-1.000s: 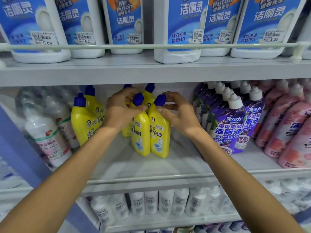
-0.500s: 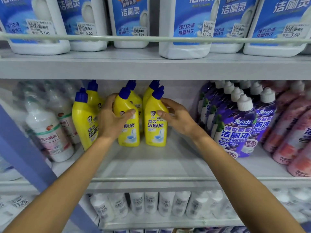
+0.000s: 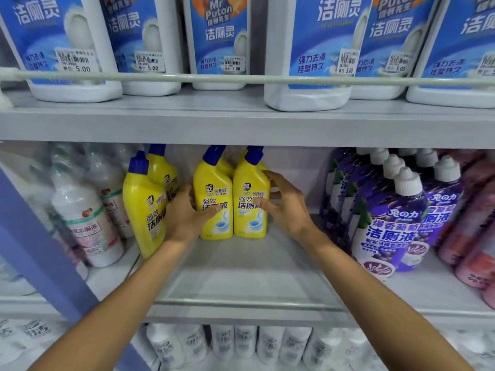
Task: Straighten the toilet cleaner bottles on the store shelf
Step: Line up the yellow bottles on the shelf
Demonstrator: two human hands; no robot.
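Two yellow toilet cleaner bottles with blue caps stand upright side by side, set back on the middle shelf [image 3: 241,277]. My left hand [image 3: 184,215] grips the left yellow bottle [image 3: 213,188] at its lower left side, thumb across the label. My right hand [image 3: 284,204] wraps the right yellow bottle [image 3: 247,183] from the right, fingers on its label. More yellow bottles stand behind these two, mostly hidden. Another yellow pair [image 3: 142,204] stands further left, nearer the front and leaning.
White bottles with green-red labels [image 3: 83,218] fill the shelf's left end. Purple bottles with white caps [image 3: 393,220] and pink bottles [image 3: 476,226] fill the right. Large white jugs with blue labels [image 3: 308,49] sit on the upper shelf behind a rail. White bottles line the shelf below.
My hands slid from the bottle caps down to the bodies. The two front yellow bottles went from tilted to upright and stand close together.
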